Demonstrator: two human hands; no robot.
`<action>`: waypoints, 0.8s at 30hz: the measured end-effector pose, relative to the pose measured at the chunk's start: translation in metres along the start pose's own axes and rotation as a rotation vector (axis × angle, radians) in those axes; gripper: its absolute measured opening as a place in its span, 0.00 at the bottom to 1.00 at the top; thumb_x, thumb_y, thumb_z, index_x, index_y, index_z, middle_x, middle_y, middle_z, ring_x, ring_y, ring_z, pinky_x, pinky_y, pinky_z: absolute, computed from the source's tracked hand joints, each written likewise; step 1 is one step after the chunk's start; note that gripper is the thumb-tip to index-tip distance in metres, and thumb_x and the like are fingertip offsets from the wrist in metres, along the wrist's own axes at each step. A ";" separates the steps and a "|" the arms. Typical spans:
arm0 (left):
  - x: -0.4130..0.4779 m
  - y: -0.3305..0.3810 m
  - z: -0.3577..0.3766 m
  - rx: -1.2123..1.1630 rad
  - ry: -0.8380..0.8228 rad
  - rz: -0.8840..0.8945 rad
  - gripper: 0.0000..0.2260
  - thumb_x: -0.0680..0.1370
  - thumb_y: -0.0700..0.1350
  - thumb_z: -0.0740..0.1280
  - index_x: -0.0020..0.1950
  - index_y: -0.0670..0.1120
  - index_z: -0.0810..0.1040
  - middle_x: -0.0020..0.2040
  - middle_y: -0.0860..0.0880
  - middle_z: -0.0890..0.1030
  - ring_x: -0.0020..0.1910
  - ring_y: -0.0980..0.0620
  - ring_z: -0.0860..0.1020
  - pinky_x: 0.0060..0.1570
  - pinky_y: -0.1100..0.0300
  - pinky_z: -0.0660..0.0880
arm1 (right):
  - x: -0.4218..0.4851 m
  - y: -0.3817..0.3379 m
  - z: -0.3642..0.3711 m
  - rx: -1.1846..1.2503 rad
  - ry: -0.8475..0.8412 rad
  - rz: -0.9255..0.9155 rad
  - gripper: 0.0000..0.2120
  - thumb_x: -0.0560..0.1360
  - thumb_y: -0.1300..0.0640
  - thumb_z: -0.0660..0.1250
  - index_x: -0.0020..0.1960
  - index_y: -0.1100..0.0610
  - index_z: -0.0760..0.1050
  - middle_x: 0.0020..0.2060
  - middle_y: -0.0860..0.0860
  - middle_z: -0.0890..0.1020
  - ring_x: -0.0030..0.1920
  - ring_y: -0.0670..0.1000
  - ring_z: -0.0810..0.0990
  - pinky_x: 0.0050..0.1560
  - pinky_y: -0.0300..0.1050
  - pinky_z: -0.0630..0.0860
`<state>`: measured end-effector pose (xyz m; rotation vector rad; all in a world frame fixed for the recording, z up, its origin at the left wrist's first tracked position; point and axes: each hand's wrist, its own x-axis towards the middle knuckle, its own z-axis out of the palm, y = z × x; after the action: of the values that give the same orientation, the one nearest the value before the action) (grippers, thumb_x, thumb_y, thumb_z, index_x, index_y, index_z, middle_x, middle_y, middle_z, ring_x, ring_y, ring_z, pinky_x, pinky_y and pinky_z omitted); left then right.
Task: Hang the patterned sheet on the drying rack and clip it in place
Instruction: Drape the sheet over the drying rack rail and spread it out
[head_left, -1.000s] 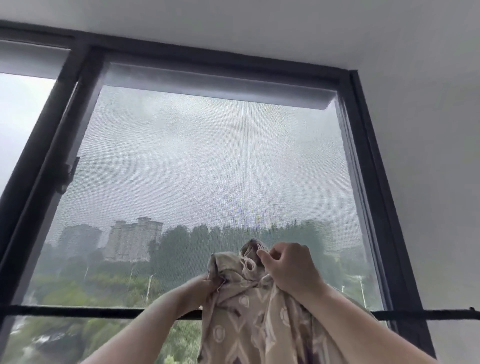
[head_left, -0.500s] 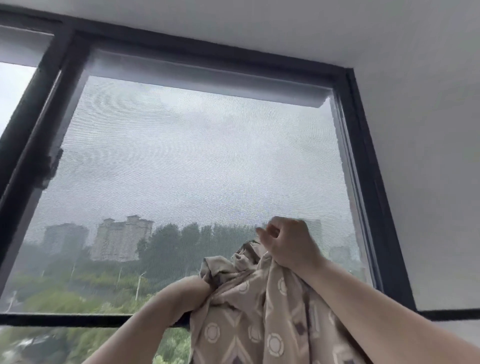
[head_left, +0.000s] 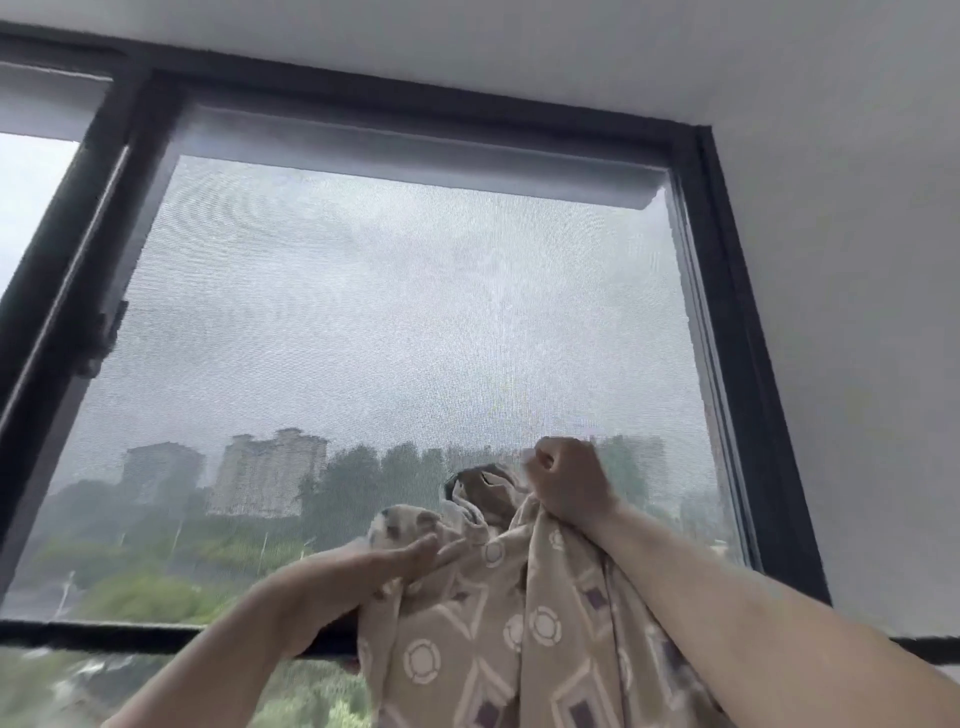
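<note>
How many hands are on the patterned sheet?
2: the left hand rests flat on the left fold of the patterned sheet; the right hand grips its bunched top, higher up.

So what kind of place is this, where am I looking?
Probably an upper-floor flat, indoors at a window: a dark window frame with a mesh screen, tower blocks and treetops beyond, and a patterned sheet gripped in the right hand.

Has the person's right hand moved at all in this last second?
Yes. The right hand, gripping the patterned sheet, has risen: it now sits higher above the dark window crossbar than before.
</note>
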<state>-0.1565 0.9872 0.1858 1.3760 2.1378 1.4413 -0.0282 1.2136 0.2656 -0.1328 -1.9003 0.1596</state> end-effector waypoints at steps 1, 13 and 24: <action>-0.010 0.012 0.007 0.001 -0.030 -0.005 0.20 0.69 0.57 0.76 0.56 0.49 0.81 0.51 0.44 0.84 0.49 0.47 0.83 0.53 0.51 0.80 | -0.006 0.008 0.007 0.016 -0.080 0.041 0.21 0.74 0.62 0.64 0.25 0.53 0.61 0.21 0.47 0.65 0.24 0.44 0.63 0.26 0.38 0.61; 0.003 0.018 0.037 0.503 0.071 -0.333 0.06 0.66 0.43 0.65 0.36 0.44 0.81 0.36 0.47 0.82 0.32 0.51 0.77 0.33 0.58 0.73 | -0.048 0.012 -0.046 0.062 -0.955 0.260 0.14 0.82 0.49 0.58 0.52 0.58 0.77 0.47 0.55 0.81 0.42 0.50 0.78 0.47 0.48 0.76; -0.006 0.034 0.049 0.557 0.091 -0.365 0.06 0.69 0.41 0.64 0.35 0.43 0.80 0.32 0.46 0.77 0.25 0.51 0.71 0.26 0.61 0.66 | -0.247 0.034 -0.111 -0.053 0.414 -0.056 0.17 0.67 0.41 0.66 0.47 0.52 0.80 0.54 0.48 0.78 0.55 0.50 0.76 0.57 0.44 0.69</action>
<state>-0.1035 1.0154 0.1871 0.9848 2.8021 0.8177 0.1585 1.2103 0.0666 -0.1367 -1.4938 0.0388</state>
